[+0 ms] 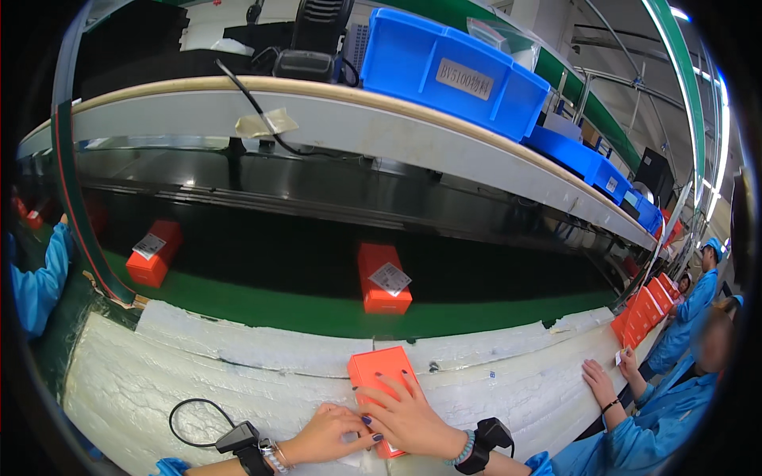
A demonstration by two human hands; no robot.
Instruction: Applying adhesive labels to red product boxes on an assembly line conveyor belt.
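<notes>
In front of me an orange-red box (377,363) lies on the white-covered bench. My right hand (413,419) rests across its top with the fingers spread flat. At the box's near left side is my left hand (329,432), its fingers curled and the thumb and forefinger drawn together. Whatever those fingertips may hold is hidden. A bit of white (391,448) shows on the box at its near end, mostly covered by my right hand.
Beyond the bench (238,373) runs a green conveyor belt (278,305) carrying a middle orange box (373,266) and a left orange box (163,247), each with a white sheet. Co-workers in blue sit on both sides. A shelf with blue bins (429,71) spans above; stacked boxes (635,317) stand right.
</notes>
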